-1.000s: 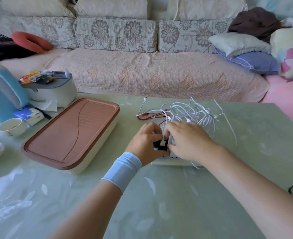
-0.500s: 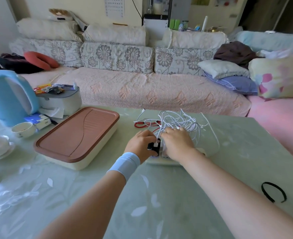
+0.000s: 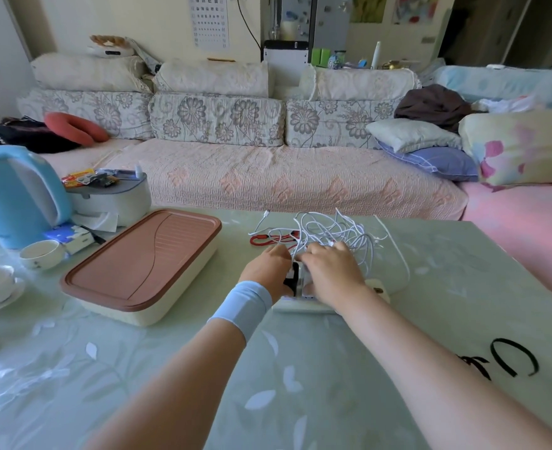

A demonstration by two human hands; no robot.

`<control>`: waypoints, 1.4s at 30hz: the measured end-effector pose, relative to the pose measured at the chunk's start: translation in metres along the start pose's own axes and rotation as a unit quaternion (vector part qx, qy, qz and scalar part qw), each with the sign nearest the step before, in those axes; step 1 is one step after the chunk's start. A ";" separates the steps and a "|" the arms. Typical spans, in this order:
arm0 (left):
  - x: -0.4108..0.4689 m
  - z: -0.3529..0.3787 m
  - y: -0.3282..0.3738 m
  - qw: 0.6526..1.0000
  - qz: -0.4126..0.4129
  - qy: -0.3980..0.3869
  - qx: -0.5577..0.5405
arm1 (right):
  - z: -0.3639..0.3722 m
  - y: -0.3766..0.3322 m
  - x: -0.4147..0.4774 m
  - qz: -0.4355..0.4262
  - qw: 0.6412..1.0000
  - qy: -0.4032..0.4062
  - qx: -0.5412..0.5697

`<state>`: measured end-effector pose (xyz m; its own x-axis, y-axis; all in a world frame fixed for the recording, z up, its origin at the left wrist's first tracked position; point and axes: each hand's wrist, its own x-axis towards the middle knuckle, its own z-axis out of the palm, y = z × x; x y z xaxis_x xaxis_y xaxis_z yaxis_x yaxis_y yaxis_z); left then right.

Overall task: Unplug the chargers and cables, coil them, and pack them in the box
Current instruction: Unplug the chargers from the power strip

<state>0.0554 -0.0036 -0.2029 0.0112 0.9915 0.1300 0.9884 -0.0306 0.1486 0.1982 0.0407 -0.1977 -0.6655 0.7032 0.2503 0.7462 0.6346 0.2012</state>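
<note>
Black charger (image 3: 292, 277) | gripped by left hand (image 3: 269, 271) | right hand (image 3: 333, 274) just beside, grip unclear

The table (image 3: 300, 368) is pale green with white leaf prints. On it the box (image 3: 177, 303) is cream under a brownish-pink lid (image 3: 144, 254), left of tangled white cables (image 3: 333, 232), one red cable (image 3: 268, 239) and a black charger (image 3: 292, 277). At far left the kettle (image 3: 15, 196) is sky blue, and the sofa's back cushions (image 3: 216, 120) show grey flowers on cream above a pink, geometric-patterned seat cover (image 3: 284, 180).
</note>
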 end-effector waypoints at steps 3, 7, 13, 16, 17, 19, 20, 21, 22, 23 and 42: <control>0.005 -0.010 -0.001 1.000 -0.005 0.002 -0.030 | 0.001 0.001 0.001 0.007 1.000 0.004 0.011; 0.008 -0.024 -0.006 0.995 -0.023 0.017 -0.099 | 0.005 0.005 0.000 0.004 0.999 0.011 0.030; -0.010 -0.029 0.002 0.973 -0.053 0.020 -0.225 | 0.000 -0.001 -0.007 -0.001 1.000 -0.004 0.017; -0.025 -0.032 0.003 0.947 -0.089 0.031 -0.307 | -0.013 -0.010 -0.016 -0.011 1.000 -0.008 0.021; -0.031 -0.036 0.002 0.939 -0.096 0.036 -0.329 | -0.020 -0.015 -0.018 -0.017 0.999 0.006 0.038; -0.047 -0.043 0.001 0.914 -0.109 0.046 -0.388 | -0.038 -0.026 -0.027 -0.022 0.993 0.036 0.115; -0.056 -0.047 0.001 0.903 -0.114 0.045 -0.411 | -0.046 -0.034 -0.034 -0.013 0.982 0.038 0.182; -0.065 -0.051 0.001 0.895 -0.118 0.038 -0.429 | -0.053 -0.043 -0.041 0.006 0.963 0.020 0.267; -0.074 -0.053 0.001 0.888 -0.120 0.030 -0.442 | -0.058 -0.053 -0.048 0.026 0.935 -0.017 0.352; -0.084 -0.055 0.001 0.883 -0.127 0.022 -0.451 | -0.062 -0.063 -0.055 0.040 0.903 -0.057 0.423; -0.168 -0.026 -0.069 0.961 -0.191 -0.182 -0.077 | -0.029 -0.154 -0.060 0.203 0.935 -0.001 0.291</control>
<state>-0.0186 -0.1717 -0.2095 -0.2681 0.9119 -0.3108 0.8971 0.3539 0.2645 0.1234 -0.1089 -0.2163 -0.3291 0.9246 0.1919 0.8022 0.3810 -0.4597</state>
